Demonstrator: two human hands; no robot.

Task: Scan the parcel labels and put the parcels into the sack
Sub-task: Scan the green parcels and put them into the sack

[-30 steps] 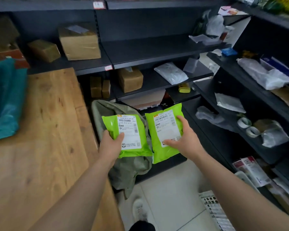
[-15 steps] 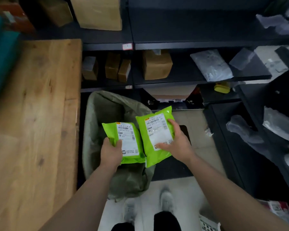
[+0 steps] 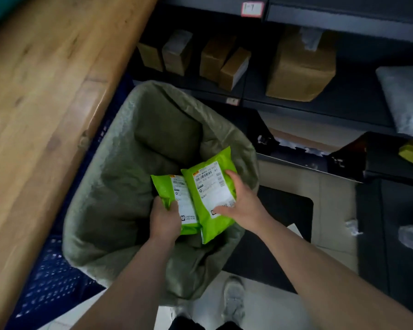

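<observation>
While your hands hang over the open mouth of the sack [image 3: 119, 148], each carries one parcel.

Item 1: left green poly mailer [image 3: 163, 188]. It is glossy film, soft and pillow-shaped, with a white printed label facing up. Your left hand [image 3: 165, 221] grips its near edge, with the thumb curled over the top.

Item 2: right green poly mailer [image 3: 211, 226]. It has the same film and label, and the barcode stripes show. Your right hand [image 3: 243, 206] holds its right side, with the fingers curled round the edge and the thumb pressed on the label. It overlaps the left mailer's inner edge, and both sit within the ring of the rim.

Item 3: the sack is grey-green woven fabric, matte and slumped in folds, with a deep hollow beyond and beneath the parcels.

Edges: the wooden tabletop [image 3: 45, 91], with a rounded edge and visible grain, runs close along the sack's left. A blue perforated crate [image 3: 57, 270] is wedged between the two. A dark metal shelf [image 3: 343, 108] with brown cardboard boxes [image 3: 301, 67] stands just past the far rim. On the right, a black floor mat [image 3: 284, 210] and pale tiles adjoin the sack.
</observation>
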